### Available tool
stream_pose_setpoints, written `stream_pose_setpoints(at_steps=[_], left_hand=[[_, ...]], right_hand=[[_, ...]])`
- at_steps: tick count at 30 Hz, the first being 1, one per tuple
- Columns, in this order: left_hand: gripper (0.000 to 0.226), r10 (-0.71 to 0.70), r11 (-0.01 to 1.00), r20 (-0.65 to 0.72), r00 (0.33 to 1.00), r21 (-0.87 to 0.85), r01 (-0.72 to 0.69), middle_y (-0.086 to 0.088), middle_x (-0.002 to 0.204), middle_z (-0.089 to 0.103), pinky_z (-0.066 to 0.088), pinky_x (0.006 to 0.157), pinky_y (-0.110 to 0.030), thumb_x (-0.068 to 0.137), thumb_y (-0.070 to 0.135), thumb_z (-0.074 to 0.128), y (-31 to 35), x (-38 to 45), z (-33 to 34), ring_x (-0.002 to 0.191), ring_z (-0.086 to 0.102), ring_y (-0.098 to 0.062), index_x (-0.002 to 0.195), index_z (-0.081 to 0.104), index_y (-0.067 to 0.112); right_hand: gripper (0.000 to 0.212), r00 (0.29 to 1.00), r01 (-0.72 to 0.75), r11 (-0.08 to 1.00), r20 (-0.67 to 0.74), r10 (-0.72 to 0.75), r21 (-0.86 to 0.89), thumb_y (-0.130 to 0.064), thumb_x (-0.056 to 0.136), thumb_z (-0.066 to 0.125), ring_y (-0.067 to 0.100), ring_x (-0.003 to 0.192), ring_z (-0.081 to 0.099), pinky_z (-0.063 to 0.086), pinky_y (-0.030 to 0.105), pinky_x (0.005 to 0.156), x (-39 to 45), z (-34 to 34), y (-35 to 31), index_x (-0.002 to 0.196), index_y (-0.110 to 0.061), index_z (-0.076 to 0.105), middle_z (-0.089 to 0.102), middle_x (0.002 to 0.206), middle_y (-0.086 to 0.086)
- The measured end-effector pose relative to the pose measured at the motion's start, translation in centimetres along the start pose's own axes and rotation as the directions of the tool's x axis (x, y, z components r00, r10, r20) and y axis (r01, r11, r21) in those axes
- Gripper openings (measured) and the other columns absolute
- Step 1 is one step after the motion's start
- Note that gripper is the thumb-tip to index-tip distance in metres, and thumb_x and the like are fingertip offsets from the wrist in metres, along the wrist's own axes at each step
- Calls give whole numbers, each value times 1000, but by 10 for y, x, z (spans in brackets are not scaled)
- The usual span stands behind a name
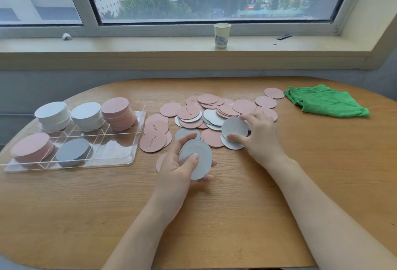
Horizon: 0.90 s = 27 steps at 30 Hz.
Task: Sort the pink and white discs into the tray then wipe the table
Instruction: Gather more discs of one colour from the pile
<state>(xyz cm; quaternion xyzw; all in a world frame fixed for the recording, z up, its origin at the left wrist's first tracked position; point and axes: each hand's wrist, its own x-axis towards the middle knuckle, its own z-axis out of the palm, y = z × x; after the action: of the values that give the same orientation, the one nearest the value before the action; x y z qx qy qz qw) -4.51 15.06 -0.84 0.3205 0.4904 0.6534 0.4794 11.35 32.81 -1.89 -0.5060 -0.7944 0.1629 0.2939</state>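
Observation:
Pink and white discs lie in a loose heap (217, 111) across the middle of the wooden table (236, 216). My left hand (178, 162) grips a small stack of white discs (196, 160) just above the table, thumb on top. My right hand (260, 136) pinches a single white disc (234, 127), tilted up at the heap's near edge. On the left stands a clear divided tray (129, 160). It holds two white stacks (53, 115) and a pink stack (117, 114) at the back, and a pink stack (32, 147) and a white stack (73, 148) in front.
A green cloth (326, 102) lies crumpled at the table's far right. A paper cup (222, 34) stands on the window sill behind the table. The near half of the table shows bare wood around my forearms.

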Motion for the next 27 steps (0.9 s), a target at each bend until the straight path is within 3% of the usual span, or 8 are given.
stream_pose_setpoints(at_steps=[4,7,10,13,17,20,24,27], left_hand=[[43,5,1000,-8,1000,11,-5,-17,126,63,63,65,-38,105,-4,47,-2,-2,0,100,75,-40,135,57,26],[43,2,1000,-12,1000,22,-1,-17,129,60,63,66,-39,106,-3,48,-2,-3,-1,100,75,-38,136,57,26],[42,10,1000,-36,999,30,-9,-19,130,59,62,66,-38,106,-2,47,-2,-2,-2,100,76,-37,135,57,27],[40,31,999,-61,998,37,-29,-18,124,62,61,69,-40,107,0,46,-3,0,-2,100,76,-37,133,57,28],[31,27,999,-59,998,-19,-29,-13,122,70,60,71,-42,108,11,50,-2,-1,1,97,75,-29,132,59,28],[26,27,999,-52,998,-38,-29,-11,125,70,58,72,-39,104,24,58,-1,-1,1,97,72,-27,130,61,29],[43,37,999,-31,999,9,-37,-6,118,73,58,76,-39,89,26,66,-4,-2,-3,101,72,-29,131,60,32],[44,53,999,0,999,11,-53,-9,115,73,57,78,-43,92,17,62,-6,-1,-4,93,71,-32,134,57,28]], right_hand=[[47,994,63,996,-95,-56,70,-28,78,85,21,103,54,41,26,89,-11,-1,-5,120,-15,67,62,107,1],[21,992,-52,959,-93,81,279,-26,82,82,11,78,62,46,15,69,-13,-10,-4,98,-18,70,68,87,-8],[14,977,-172,815,-8,211,554,-28,84,81,4,56,55,42,17,58,-18,-22,-5,91,-19,74,68,71,-13],[13,984,-178,683,110,142,708,-24,87,77,14,50,47,40,25,52,-32,-35,-20,90,-11,74,67,66,5],[16,956,-184,691,292,-41,699,-24,86,78,13,47,44,36,21,51,-54,-31,-44,77,-13,70,55,54,5],[19,935,-193,680,343,-90,707,-25,80,83,18,48,43,36,24,48,-61,-17,-53,77,-12,70,56,55,9],[6,952,-42,797,266,-151,603,-20,86,80,14,51,58,48,23,56,-65,-12,-59,91,-20,77,70,68,1],[25,964,57,842,189,-185,536,-14,85,80,10,54,63,51,20,60,-68,-9,-61,109,-19,77,72,85,-2]])
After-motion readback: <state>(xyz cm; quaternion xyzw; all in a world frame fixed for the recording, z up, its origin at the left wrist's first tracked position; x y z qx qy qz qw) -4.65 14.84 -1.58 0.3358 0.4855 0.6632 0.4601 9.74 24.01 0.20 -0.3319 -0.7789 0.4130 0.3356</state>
